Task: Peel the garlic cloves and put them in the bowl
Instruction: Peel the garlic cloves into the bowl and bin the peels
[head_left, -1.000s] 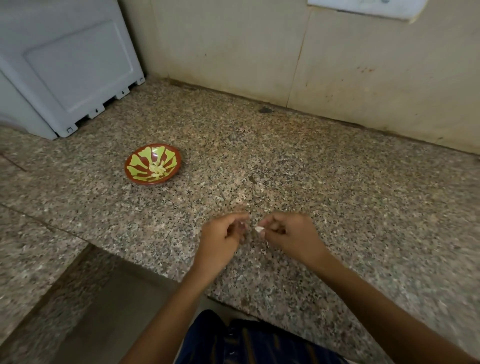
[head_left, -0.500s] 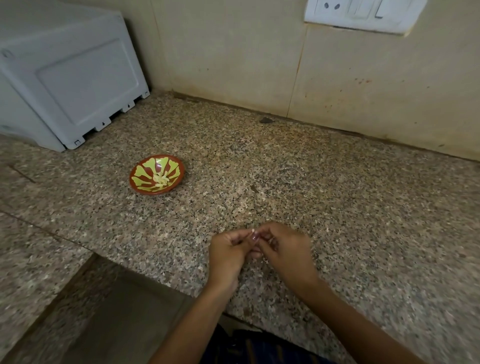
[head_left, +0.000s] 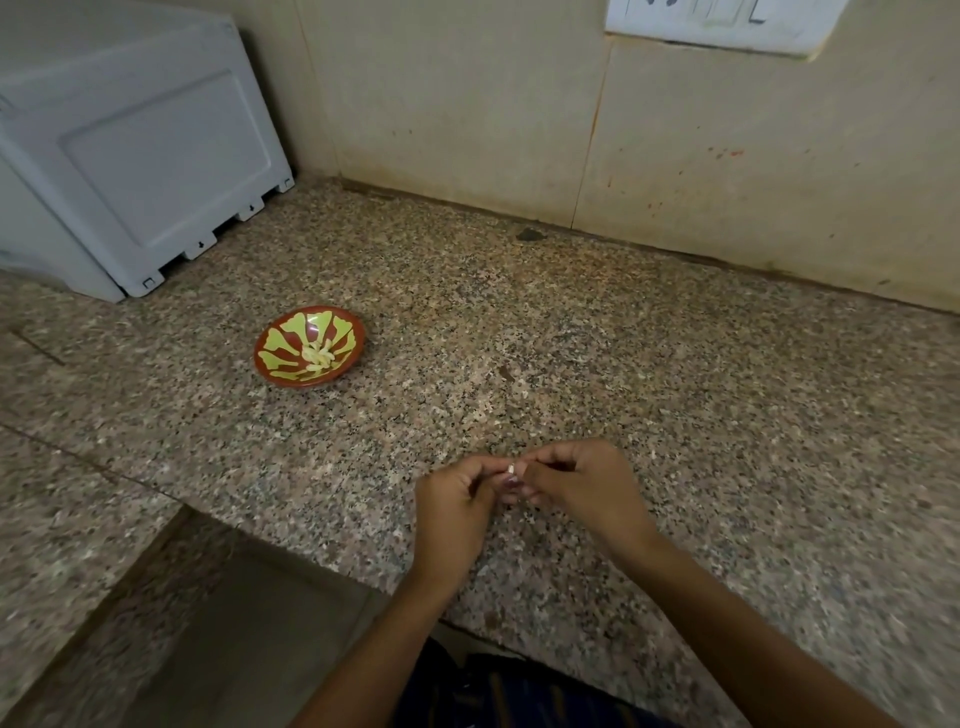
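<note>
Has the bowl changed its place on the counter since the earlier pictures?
No. The bowl sits at the same spot beside the white appliance's corner on the counter; only the camera tilted.

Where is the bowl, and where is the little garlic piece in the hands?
bowl (head_left: 270, 347): head view, on its painted inner wall.
garlic clove (head_left: 511, 469): head view, on the white tip between both hands' fingertips.

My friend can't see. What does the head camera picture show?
Two hands, left hand and right hand, pinch a small garlic clove over a speckled counter. A red-and-yellow bowl holding peeled cloves sits farther left.
</note>
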